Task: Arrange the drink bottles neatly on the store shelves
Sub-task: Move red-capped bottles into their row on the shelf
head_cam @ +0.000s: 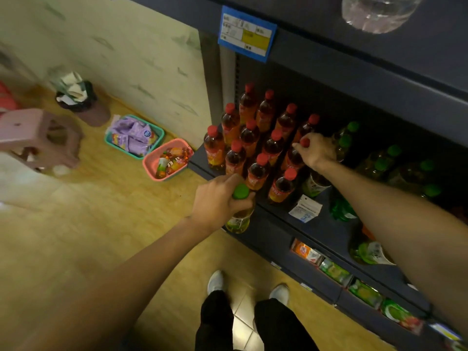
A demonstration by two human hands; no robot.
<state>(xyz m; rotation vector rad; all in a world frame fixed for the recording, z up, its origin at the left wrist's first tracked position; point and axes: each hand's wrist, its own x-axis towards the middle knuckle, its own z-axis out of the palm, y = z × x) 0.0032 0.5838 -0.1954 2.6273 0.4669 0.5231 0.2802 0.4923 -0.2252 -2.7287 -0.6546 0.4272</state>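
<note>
Hands work at the dark shelf [326,224]: the left hand [217,201] grips a green-capped bottle [239,214] by its neck, just in front of the shelf edge and beside the red-capped bottles [253,145] standing in rows. The right hand [317,149] reaches among them, fingers curled round the neck of one red-capped bottle [293,158], with more green-capped bottles [395,168] to its right. Two baskets [149,160] of snacks sit on the floor nearby.

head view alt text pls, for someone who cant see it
A person's left hand holds a green-capped bottle by its neck at the shelf edge, while the right hand grips the top of a red-capped bottle among rows of similar ones. Two baskets of snacks sit on the floor.
</note>
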